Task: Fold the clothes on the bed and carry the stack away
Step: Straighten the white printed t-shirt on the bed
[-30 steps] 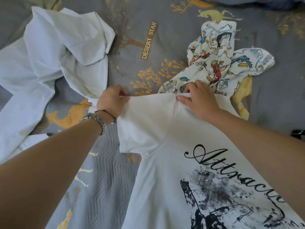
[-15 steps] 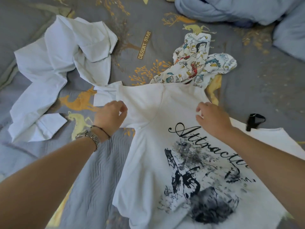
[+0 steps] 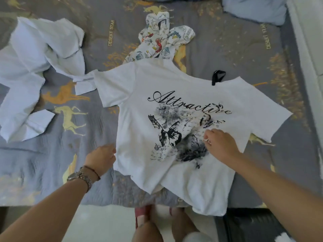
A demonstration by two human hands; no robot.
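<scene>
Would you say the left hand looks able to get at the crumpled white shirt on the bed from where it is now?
Probably yes: the left hand sits at the printed T-shirt's left edge, and only open bedspread lies between it and the crumpled white shirt.

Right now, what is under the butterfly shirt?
The bedspread, a cartoon-print garment's near end, and a black strap's lower end. Anything else beneath is hidden.

The white T-shirt is soft matt cloth with a black print; the grey bedspread is quilted, wavy-textured fabric; the wristwatch band gleams like polished metal
</scene>
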